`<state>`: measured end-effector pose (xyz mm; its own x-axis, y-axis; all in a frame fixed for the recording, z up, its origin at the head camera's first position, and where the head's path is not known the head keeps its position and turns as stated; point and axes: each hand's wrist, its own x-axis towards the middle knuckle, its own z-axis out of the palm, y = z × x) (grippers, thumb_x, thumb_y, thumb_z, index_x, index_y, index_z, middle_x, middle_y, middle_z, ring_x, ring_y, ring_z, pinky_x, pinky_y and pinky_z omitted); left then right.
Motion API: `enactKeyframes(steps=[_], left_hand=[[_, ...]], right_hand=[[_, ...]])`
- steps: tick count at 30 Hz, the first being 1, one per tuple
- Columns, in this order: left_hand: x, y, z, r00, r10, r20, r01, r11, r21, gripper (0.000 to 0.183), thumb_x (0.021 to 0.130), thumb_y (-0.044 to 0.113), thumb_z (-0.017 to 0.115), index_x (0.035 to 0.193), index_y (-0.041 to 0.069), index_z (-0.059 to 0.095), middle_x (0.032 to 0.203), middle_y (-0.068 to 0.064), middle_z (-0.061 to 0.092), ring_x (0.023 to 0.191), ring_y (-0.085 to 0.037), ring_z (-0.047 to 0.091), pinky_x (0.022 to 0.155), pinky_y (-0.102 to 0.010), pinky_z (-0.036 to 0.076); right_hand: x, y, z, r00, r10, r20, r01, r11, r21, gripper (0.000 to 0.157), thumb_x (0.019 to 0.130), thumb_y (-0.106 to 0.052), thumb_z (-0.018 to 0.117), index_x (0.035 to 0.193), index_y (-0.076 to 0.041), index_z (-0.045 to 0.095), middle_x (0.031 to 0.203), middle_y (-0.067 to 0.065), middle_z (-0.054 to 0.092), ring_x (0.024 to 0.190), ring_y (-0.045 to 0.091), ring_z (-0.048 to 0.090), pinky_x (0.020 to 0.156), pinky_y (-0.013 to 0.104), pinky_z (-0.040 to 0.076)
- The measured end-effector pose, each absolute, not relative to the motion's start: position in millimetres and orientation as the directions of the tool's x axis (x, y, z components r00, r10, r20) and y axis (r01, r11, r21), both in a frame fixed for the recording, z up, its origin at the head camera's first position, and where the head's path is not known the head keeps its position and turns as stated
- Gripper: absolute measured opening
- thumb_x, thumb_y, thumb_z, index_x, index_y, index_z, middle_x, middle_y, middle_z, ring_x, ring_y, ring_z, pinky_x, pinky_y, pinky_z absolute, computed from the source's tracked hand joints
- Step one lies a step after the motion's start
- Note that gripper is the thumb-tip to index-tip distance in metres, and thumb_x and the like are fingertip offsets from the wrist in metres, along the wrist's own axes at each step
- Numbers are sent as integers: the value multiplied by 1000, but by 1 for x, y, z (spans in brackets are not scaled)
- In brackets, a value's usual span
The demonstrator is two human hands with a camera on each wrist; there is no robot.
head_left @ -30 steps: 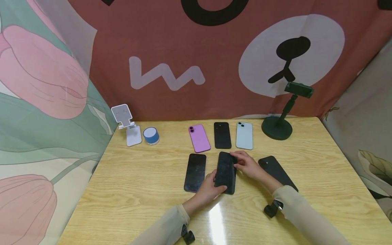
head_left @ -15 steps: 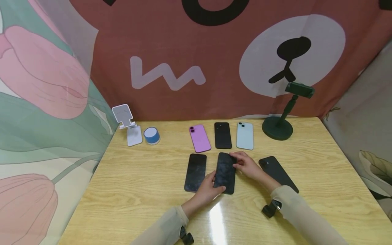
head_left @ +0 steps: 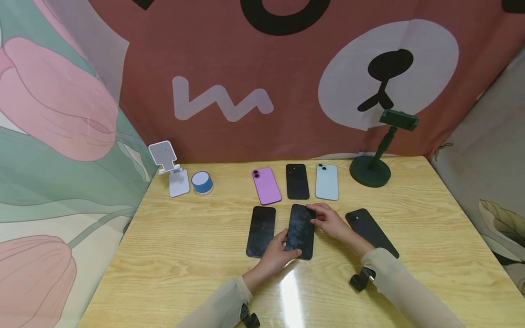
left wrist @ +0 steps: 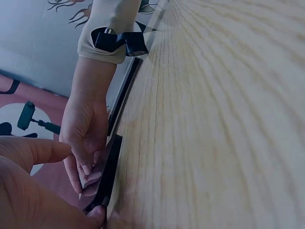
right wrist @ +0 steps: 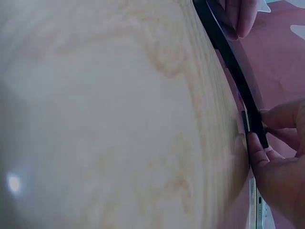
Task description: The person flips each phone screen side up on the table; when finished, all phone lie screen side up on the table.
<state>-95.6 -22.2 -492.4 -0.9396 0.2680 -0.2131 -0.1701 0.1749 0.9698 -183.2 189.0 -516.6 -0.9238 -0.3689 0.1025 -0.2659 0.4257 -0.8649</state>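
In the head view, a black smartphone (head_left: 300, 232) lies between both hands, its glossy dark face up and smudged. My left hand (head_left: 275, 253) grips its lower left side, with the thumb over the lower end. My right hand (head_left: 329, 222) pinches its upper right edge between thumb and fingers. The right wrist view shows the phone (right wrist: 238, 71) edge-on, slightly raised from the tabletop, with the right hand (right wrist: 281, 157) at one end. To the left lies another dark-faced phone (head_left: 261, 231). A black phone (head_left: 371, 232), camera side up, lies partly behind the right forearm.
Along the back lie a purple phone (head_left: 267, 186), a black phone (head_left: 297, 181) and a light blue phone (head_left: 326, 182). A dark green stand (head_left: 371, 171) rises at the back right. A white folding stand (head_left: 179, 182) and a blue-and-white cylinder (head_left: 202, 182) occupy the back left.
The held phone's tilt has altered slightly: the sharp reflection on its right side has gone and the smudges show across its face. Both hands keep nearly the same place.
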Motion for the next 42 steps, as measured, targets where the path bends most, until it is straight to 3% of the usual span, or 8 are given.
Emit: enactKeyframes(steps=[6, 9, 19, 27, 42], left_hand=[[-96, -23, -492, -949, 231, -216, -156, 251, 955, 74, 80, 9, 70, 140, -12, 32, 135, -32, 43, 114, -46, 51, 93, -48, 44], [-96, -24, -491, -946, 233, -225, -169, 239, 956, 75, 80, 9, 71, 141, -12, 32, 136, -32, 43, 115, -44, 50, 94, -48, 44], [-97, -26, -491, -941, 274, -198, -148, 192, 970, 76, 80, 4, 70, 144, -7, 30, 133, -29, 45, 103, -36, 59, 81, -39, 51], [-98, -26, -492, -940, 276, -203, -137, 240, 961, 79, 80, 9, 71, 146, 0, 29, 138, -27, 41, 121, -41, 45, 96, -52, 41], [-98, -20, -490, -950, 265, -163, -74, 315, 946, 80, 80, 11, 72, 147, 0, 29, 144, -25, 34, 130, -41, 35, 101, -54, 35]], right_hand=[[-182, 187, -515, -933, -351, 78, -242, 454, -857, 42, 86, 7, 60, 128, 8, 53, 120, 25, 51, 92, 28, 52, 80, 33, 50], [-182, 186, -515, -935, -348, 72, -238, 462, -854, 43, 86, 8, 60, 128, 8, 53, 120, 25, 50, 92, 28, 53, 81, 34, 50], [-181, 185, -513, -935, -340, 100, -256, 456, -852, 40, 84, 7, 63, 123, 11, 54, 114, 25, 52, 92, 32, 56, 75, 30, 51], [-181, 185, -510, -941, -335, 50, -218, 487, -846, 38, 86, 4, 62, 124, 7, 56, 116, 24, 53, 96, 33, 56, 78, 33, 51], [-179, 193, -504, -941, -327, 89, -249, 487, -837, 37, 86, 5, 63, 122, 8, 56, 115, 24, 54, 98, 36, 57, 82, 37, 51]])
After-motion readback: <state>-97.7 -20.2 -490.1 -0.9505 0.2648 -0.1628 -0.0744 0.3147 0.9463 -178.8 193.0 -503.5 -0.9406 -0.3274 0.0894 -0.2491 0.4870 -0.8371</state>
